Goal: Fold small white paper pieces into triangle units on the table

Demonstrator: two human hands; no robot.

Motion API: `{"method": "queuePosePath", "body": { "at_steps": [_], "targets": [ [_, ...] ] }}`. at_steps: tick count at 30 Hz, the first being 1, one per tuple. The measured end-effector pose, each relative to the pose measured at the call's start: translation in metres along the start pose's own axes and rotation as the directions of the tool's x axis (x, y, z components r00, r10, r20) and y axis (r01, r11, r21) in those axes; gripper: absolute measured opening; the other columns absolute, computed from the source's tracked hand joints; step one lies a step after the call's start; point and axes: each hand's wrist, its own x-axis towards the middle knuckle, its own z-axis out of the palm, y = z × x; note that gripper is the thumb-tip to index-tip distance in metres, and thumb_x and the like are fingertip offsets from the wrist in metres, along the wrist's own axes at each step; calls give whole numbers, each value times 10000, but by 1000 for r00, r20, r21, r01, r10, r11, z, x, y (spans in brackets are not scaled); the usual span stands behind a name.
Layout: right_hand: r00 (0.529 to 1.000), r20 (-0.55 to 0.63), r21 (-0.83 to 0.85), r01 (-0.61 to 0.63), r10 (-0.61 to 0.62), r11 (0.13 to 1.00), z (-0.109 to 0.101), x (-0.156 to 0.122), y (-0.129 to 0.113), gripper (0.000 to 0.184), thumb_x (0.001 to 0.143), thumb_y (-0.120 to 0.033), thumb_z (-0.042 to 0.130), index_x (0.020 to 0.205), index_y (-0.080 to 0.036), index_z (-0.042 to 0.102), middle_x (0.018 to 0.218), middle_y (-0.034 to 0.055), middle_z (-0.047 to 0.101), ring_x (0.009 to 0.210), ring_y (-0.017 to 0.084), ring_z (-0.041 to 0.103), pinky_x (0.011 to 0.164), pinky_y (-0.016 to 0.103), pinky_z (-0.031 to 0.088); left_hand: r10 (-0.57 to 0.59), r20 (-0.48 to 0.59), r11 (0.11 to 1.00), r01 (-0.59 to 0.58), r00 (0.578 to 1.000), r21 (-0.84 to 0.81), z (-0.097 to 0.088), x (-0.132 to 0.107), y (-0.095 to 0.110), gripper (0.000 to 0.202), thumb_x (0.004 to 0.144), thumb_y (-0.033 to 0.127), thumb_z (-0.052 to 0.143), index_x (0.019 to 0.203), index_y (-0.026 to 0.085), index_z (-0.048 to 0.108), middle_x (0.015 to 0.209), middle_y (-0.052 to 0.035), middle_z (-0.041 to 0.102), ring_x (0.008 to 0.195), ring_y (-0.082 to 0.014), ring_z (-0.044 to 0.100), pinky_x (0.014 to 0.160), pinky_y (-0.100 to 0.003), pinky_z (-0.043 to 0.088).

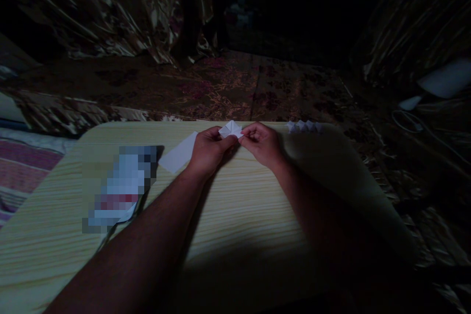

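Observation:
A small folded white paper piece (230,130) is held between both my hands near the far edge of a light wooden table (239,206). My left hand (209,149) pinches its left side with closed fingers. My right hand (262,143) pinches its right side, fingers curled. A flat white paper sheet (179,153) lies on the table just left of my left hand. A row of small folded white paper pieces (304,126) sits at the table's far edge, right of my right hand.
A blurred-out flat object (121,186) lies on the table's left part. Patterned dark fabric (228,83) covers the floor beyond the table. A white object and cable (423,108) lie at the far right. The room is dark.

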Motion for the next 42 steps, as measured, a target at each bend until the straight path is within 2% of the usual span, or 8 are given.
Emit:
{"method": "queuePosePath", "body": {
  "at_steps": [8,13,27,36,42],
  "targets": [
    [999,-33,-3,19,-19,1000,1,1,6,68,733,-247,640,739,-186,610,689,-3,644,632,117,585,599,244,465,11,46,979,-20,999,202,2,-5,6,237,680,354,729,691,138,632,534,11,562,420,-76,423,396,-207,271],
    [997,-38,-66,70,-73,995,1,1,6,38,720,-216,629,722,-181,615,675,-15,652,624,111,592,593,227,462,5,68,970,-21,998,240,3,-7,9,206,700,314,685,639,135,603,515,18,542,423,-77,424,405,-206,287],
    [982,-7,-92,186,-187,978,4,-3,1,59,777,-238,600,738,-195,608,660,-22,662,616,120,630,581,220,484,3,35,987,-9,999,160,5,-7,11,139,684,255,656,624,132,632,501,6,571,421,-82,461,414,-194,309],
    [951,30,-235,305,-307,923,3,-6,0,113,815,-209,574,718,-204,631,671,-25,678,628,111,625,614,218,471,-10,47,999,8,999,45,1,-3,3,116,679,243,656,652,131,668,599,-27,647,471,-100,527,459,-211,379],
    [906,51,-279,417,-421,865,2,-6,-2,127,810,-170,578,705,-198,644,684,-18,679,640,102,614,632,209,460,-36,85,999,38,996,-20,-3,0,2,96,663,220,666,633,129,656,581,-27,636,464,-102,523,451,-217,378]
  ]
}}
